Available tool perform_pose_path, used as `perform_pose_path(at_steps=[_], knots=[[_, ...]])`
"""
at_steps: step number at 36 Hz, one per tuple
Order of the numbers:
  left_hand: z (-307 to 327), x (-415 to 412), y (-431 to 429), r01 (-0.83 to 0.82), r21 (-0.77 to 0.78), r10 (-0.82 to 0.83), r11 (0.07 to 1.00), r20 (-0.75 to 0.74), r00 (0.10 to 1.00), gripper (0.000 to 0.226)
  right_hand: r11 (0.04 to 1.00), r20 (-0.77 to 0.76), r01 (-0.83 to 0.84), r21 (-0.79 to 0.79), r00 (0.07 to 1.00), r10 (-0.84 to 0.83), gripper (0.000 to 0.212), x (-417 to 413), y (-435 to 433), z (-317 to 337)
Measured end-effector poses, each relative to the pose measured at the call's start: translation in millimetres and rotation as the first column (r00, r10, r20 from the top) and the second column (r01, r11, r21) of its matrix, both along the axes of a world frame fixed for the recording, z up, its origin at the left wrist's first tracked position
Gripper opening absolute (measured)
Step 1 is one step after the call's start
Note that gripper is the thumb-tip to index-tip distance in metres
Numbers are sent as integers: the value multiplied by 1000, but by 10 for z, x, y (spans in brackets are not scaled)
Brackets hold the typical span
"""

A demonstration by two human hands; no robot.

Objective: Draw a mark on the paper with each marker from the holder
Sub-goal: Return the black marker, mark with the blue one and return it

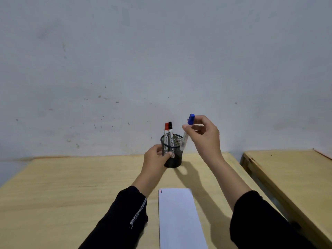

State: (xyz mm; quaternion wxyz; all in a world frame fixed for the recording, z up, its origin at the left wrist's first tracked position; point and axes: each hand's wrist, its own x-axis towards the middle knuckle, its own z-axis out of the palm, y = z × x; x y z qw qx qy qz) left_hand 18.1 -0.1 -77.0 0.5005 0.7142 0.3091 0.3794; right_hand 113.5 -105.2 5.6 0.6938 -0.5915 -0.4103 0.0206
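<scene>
A black mesh holder (175, 161) stands on the wooden table (71, 186) near its far edge. My left hand (156, 157) grips the holder's left side. A red-capped marker (166, 133) and a black-capped marker (170, 133) stand upright inside it. My right hand (204, 135) pinches a blue-capped marker (186, 133) just below its cap and holds it tilted above the holder's right rim, its lower end at rim height. A white paper (179, 218) lies on the table close to me, with a short red mark and a short blue mark at its top left corner (160, 191).
A grey wall (161, 60) rises right behind the table. A second wooden table (291, 177) stands to the right, separated by a narrow gap. Black sleeves cover both forearms.
</scene>
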Motion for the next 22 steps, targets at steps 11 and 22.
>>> perform_pose_path(at_steps=[11,22], knots=[[501,-502,-531,154,53,-161,987,194,968,12,986,110,2,-167,994,17,16,-432,-534,-318],[619,-826,-948,181,339,-211,923,52,976,6,962,209,16,-271,977,42,13,-672,-743,-489]])
